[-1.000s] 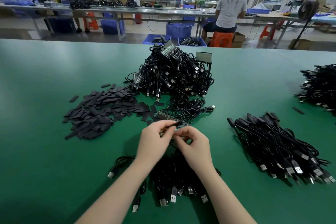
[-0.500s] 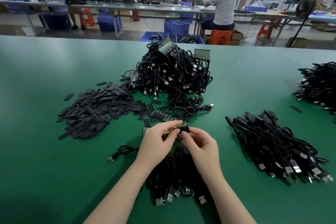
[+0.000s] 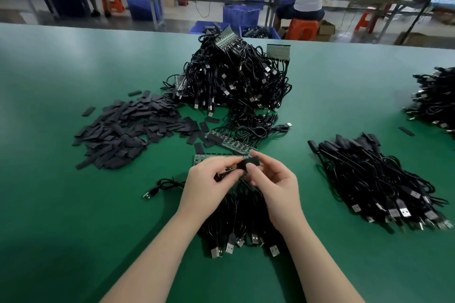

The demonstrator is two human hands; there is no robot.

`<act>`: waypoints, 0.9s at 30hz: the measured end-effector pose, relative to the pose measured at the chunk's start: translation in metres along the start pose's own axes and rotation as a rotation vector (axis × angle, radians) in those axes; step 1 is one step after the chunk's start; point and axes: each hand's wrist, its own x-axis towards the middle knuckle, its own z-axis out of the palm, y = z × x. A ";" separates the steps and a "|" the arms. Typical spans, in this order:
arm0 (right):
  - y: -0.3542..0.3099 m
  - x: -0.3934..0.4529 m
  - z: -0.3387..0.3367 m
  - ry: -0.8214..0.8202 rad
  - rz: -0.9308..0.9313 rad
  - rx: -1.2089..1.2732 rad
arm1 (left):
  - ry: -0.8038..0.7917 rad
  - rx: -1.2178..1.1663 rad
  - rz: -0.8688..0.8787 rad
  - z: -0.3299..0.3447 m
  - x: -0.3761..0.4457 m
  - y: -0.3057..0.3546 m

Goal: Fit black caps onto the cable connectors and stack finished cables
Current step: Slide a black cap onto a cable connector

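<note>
Heap of flat black rectangular caps [image 3: 128,130] spread on green table [image 3: 61,204] at left. Left hand [image 3: 209,179] curled, small connector end of black cable pinched. Black cap [image 3: 248,163] held between thumb and fingers of right hand [image 3: 273,182], touching connector. Tangled uncapped cables [image 3: 234,76] piled behind. Capped cables [image 3: 376,179] stacked at right.
</note>
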 end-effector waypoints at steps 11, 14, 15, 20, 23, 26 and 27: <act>-0.003 0.003 -0.001 0.062 0.054 0.072 | 0.003 0.011 -0.011 -0.001 -0.001 0.000; -0.001 0.005 -0.002 0.097 0.061 0.091 | 0.024 0.032 -0.020 -0.001 -0.001 -0.001; -0.001 0.005 -0.002 0.098 0.060 0.094 | 0.033 0.045 -0.016 -0.001 -0.001 -0.001; 0.001 0.006 -0.001 0.085 0.038 0.065 | 0.048 0.086 0.011 -0.001 -0.001 0.001; 0.002 0.006 -0.001 0.091 0.032 0.046 | 0.051 0.103 0.022 -0.001 -0.001 0.001; 0.003 0.005 -0.002 0.095 0.025 0.052 | 0.028 0.119 0.027 -0.002 -0.001 -0.001; 0.003 0.005 -0.002 0.097 0.025 0.049 | 0.013 0.125 0.021 -0.003 -0.001 -0.001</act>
